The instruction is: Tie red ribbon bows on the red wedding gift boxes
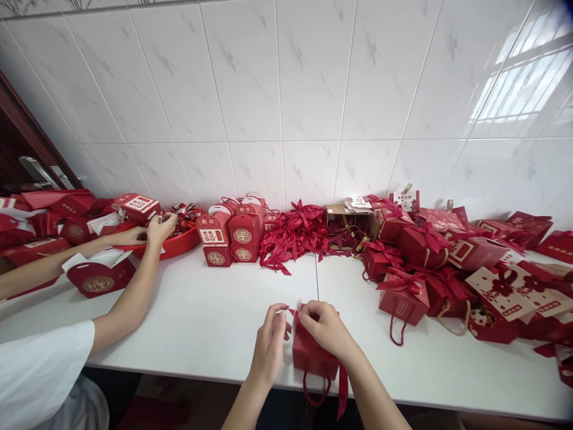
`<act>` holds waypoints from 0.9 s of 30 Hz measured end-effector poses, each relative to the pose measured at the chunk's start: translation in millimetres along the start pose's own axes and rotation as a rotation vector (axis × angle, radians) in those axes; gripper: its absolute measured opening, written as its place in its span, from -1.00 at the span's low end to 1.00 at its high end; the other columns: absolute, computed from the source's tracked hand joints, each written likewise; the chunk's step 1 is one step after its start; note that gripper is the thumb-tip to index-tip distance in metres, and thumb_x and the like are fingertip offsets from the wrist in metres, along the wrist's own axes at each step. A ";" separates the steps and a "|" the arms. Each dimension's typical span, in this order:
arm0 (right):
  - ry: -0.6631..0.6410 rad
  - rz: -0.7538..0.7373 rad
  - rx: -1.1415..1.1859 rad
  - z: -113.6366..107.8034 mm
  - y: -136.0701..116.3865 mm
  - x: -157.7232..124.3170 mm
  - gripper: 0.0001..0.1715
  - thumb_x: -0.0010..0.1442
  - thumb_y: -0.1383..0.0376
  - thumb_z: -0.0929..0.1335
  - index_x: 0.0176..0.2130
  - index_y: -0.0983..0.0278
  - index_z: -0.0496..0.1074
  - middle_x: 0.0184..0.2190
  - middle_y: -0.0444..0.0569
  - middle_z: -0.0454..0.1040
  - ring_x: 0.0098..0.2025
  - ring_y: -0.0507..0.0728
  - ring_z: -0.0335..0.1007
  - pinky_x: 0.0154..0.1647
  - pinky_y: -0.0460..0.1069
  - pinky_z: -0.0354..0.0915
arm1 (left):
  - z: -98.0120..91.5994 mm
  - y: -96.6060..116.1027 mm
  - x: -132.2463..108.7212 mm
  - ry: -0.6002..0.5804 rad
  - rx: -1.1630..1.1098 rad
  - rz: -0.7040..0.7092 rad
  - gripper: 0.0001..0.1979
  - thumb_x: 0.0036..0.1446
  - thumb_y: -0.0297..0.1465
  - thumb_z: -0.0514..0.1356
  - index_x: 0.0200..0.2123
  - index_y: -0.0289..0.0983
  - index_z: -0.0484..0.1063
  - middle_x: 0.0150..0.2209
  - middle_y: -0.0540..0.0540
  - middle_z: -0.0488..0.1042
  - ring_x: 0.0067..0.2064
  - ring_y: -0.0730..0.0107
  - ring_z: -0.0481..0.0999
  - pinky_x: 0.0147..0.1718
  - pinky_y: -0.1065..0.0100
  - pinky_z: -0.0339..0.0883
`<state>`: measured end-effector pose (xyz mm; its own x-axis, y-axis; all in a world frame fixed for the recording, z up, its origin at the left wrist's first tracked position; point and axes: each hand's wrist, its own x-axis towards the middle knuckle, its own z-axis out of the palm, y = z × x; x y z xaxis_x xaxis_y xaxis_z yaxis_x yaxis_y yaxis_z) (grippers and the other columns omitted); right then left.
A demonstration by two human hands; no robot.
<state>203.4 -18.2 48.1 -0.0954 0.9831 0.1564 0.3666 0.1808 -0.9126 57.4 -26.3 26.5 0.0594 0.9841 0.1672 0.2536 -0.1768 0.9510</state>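
Your right hand [324, 325] pinches red ribbon [342, 389], corded gift box [308, 358] beneath, left hand [270, 343] beside it, fingers loosely spread

A red rope-handled box [312, 353] rests on the white table [201, 325].

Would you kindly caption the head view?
Right hand on a red cardboard box, left hand beside it, at a white table.
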 end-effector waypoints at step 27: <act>0.417 0.088 0.011 -28.3 57.8 -67.5 -0.60 0.25 0.00 0.19 -0.39 0.23 0.33 -0.41 -0.03 0.44 -0.29 0.16 0.41 -0.25 0.01 0.30 | -33.7 -38.3 34.4 0.103 0.202 0.079 -0.75 0.09 -0.14 0.11 -0.32 -0.19 0.26 -0.27 -0.08 0.40 -0.11 0.21 0.44 -0.08 0.19 0.32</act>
<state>257.3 -73.3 -4.5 0.3191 0.9230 0.2152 0.3466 0.0977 -0.9329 17.2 14.9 4.7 -0.0100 0.9616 0.2742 0.4409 -0.2419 0.8643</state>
